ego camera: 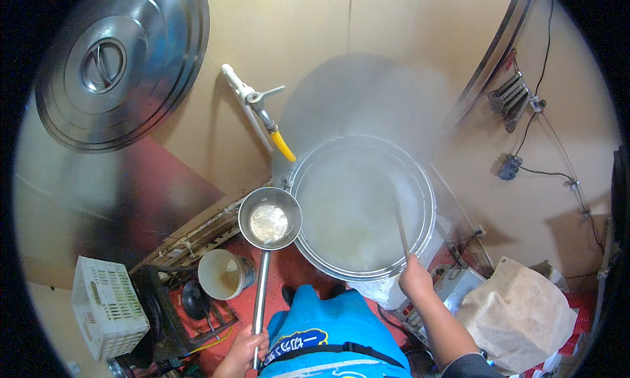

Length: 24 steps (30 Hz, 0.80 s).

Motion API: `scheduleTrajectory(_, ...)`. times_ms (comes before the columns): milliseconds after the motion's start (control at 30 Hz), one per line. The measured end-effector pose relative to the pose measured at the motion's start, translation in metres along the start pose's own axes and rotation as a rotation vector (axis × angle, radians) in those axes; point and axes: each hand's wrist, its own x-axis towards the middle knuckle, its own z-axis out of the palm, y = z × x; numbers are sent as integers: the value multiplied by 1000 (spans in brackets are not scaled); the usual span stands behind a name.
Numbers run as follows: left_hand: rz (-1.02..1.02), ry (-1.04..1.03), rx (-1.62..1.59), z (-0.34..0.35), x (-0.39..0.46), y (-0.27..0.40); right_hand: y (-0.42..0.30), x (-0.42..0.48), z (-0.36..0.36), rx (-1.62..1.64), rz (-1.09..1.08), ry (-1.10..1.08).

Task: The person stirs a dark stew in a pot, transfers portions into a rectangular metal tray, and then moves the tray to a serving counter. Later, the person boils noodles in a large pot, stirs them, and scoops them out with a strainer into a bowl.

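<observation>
A large round metal pot (428,230) of cloudy liquid stands before me, and steam blurs what is in it. My right hand (415,278) grips a thin wooden stick (401,230) at the pot's near right rim; the stick's far end goes into the steam and liquid. In my left hand (249,345) is the long handle of a metal ladle (263,284). Its bowl hangs beside the pot's left rim, with a little residue at the bottom. I cannot tell whether bowl and rim touch.
A tap (256,100) with a yellow hose (284,145) juts from the wall by the pot. A big metal lid (123,68) is at upper left. Lower left are a white bucket (216,274) and a plastic crate (108,309). A cloth-covered object (517,314) sits at right.
</observation>
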Motion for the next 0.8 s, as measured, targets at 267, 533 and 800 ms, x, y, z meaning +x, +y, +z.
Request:
scheduleTrajectory(267, -22, 17, -10, 8, -1, 3, -71, 26, 54, 46, -42, -328)
scheduleTrajectory(533, -71, 22, -61, 8, -2, 3, 2, 29, 25, 1060, 201, -895)
scheduleTrajectory(800, -77, -22, -32, 16, 5, 10, 45, -30, 55, 1636, 357, -787)
